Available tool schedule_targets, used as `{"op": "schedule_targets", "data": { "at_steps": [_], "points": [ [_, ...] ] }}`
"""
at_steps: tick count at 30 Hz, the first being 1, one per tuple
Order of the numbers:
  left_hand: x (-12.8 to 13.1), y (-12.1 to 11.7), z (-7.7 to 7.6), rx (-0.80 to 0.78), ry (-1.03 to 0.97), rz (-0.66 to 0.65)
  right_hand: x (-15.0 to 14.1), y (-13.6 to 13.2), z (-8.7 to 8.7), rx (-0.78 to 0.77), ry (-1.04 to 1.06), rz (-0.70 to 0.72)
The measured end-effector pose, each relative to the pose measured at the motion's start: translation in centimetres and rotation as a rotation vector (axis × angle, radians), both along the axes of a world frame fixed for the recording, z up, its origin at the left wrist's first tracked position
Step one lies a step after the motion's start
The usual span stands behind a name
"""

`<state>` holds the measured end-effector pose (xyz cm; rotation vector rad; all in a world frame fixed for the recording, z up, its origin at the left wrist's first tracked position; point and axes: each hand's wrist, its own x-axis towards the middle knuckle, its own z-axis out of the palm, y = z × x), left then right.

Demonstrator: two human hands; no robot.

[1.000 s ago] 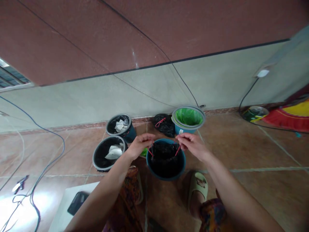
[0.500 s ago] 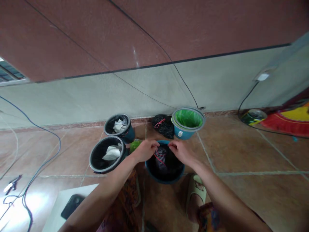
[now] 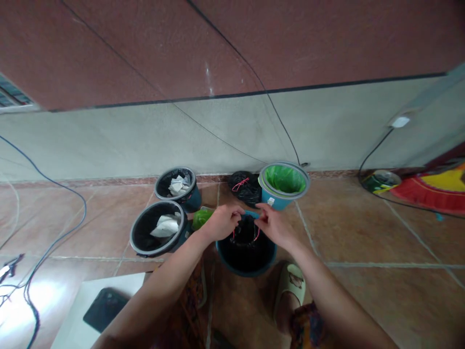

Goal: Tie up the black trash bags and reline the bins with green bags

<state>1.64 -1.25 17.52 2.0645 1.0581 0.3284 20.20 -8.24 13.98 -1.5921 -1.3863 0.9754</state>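
A blue trash bin (image 3: 222, 254) stands on the floor between my feet, its inside dark. Over its far part, a black drawstring trash bag (image 3: 244, 232) hangs between my hands, its pink cord showing as two short loops. My left hand (image 3: 225, 222) pinches the bag's edge on the left, fingers closed. On the right side, my right hand (image 3: 271, 223) pinches the edge with thumb and fingers together. The fingertips partly hide how the bag and cord are gripped.
Two bins with black liners and paper, a rear bin (image 3: 199, 196) and a front bin (image 3: 135, 247), stand left. A green bag (image 3: 201, 219) lies beside them. Near the wall are a tied black bag (image 3: 245, 190) and a green-lined bin (image 3: 278, 201). A phone (image 3: 105, 309) lies lower left.
The black bag's bunched top has spread into a wider opening between my hands, and its pink cord now shows on both sides. The view has shifted slightly.
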Motion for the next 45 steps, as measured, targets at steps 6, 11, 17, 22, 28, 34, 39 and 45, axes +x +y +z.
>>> {"op": "schedule_targets", "data": {
  "at_steps": [6,11,17,22,28,34,39,45],
  "points": [
    [0.7,0.0,-2.2,-0.212,-0.371,-0.065,-3.4,0.2,-2.3,-0.06,-0.077,0.173],
    [0.3,1.1,-4.7,-0.076,-0.38,0.127,-3.8,1.0,-3.0,-0.041,-0.111,0.153],
    [0.3,1.4,-5.9,-0.075,-0.248,-0.128,-2.1,1.9,-1.7,-0.103,0.108,0.086],
    [2.2,-0.5,-7.1,-0.138,-0.245,-0.122,-1.8,2.2,-0.4,-0.091,0.266,0.001],
    [2.5,-0.2,-8.0,-0.43,-0.474,0.196,2.7,2.1,-1.8,-0.128,-0.074,-0.088],
    [0.8,2.1,-8.1,-0.514,-0.561,0.495,5.9,-0.4,-3.3,-0.51,-0.813,0.148],
    [-0.2,3.3,-8.2,-0.239,-0.293,0.434,3.6,-1.8,-1.8,-0.489,-0.701,0.363],
    [0.8,1.6,-8.9,-0.118,-0.207,0.117,-1.3,-1.4,2.1,-0.302,-0.241,0.639]
  ]
}}
